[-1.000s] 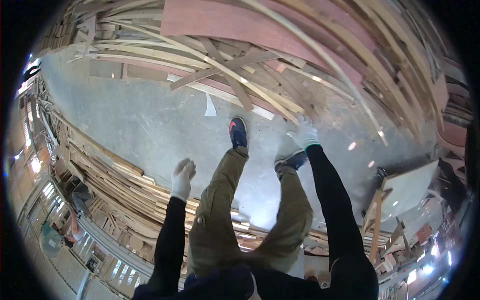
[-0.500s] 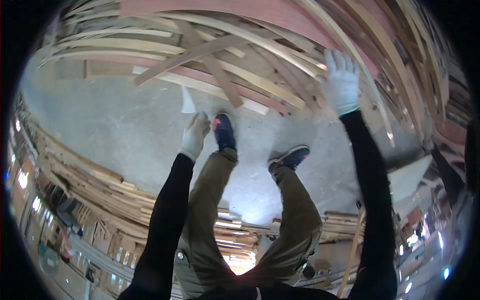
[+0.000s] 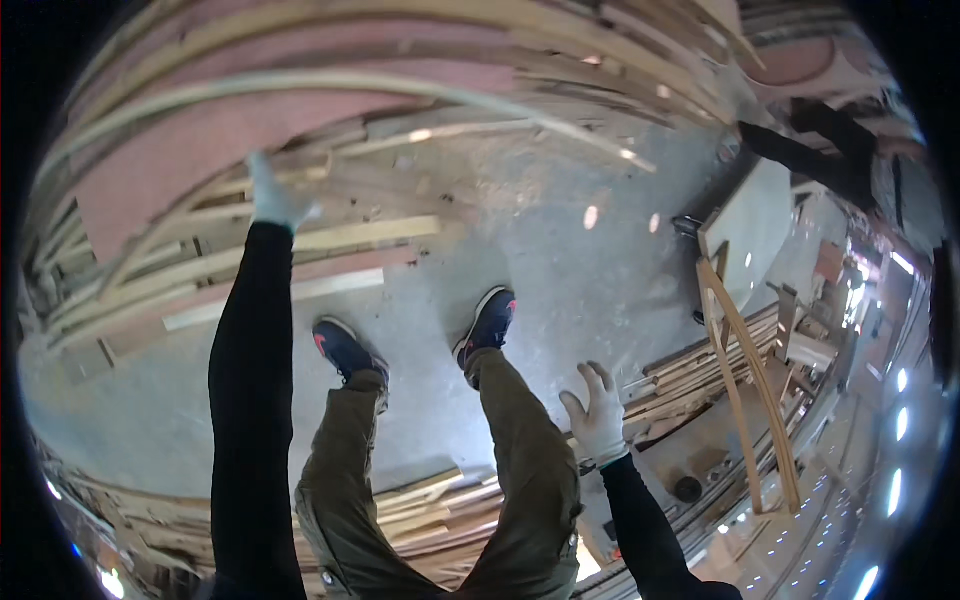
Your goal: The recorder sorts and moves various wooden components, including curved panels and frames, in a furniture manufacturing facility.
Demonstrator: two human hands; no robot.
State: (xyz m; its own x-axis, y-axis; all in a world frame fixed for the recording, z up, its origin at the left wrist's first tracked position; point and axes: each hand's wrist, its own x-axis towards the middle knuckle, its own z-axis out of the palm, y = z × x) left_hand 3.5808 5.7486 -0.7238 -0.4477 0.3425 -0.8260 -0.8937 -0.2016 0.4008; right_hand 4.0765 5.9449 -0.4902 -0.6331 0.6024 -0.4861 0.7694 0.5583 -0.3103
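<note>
My left hand (image 3: 277, 197), in a pale work glove, reaches out over the wood pile at the left. It is blurred, but its fingers point forward and the thumb stands apart. Its fingertips are at the lower edge of a reddish sheet of board (image 3: 150, 200); whether they touch it I cannot tell. Past the sheet curves a long pale wooden strip (image 3: 480, 97). My right hand (image 3: 600, 415), gloved in white, hangs low beside my right leg. Its fingers are bent and spread with nothing in them.
Several loose wooden slats (image 3: 370, 233) lie on the concrete floor ahead of my feet. At the right a pale panel (image 3: 750, 230) stands by a leaning wooden frame (image 3: 745, 370). Another person (image 3: 840, 150) is at the far right. Stacked strips (image 3: 430, 510) lie behind my legs.
My view and body have turned right. My left hand has gone from beside my shoe out to the reddish sheet. My right hand has come away from the wood pile, down beside my leg.
</note>
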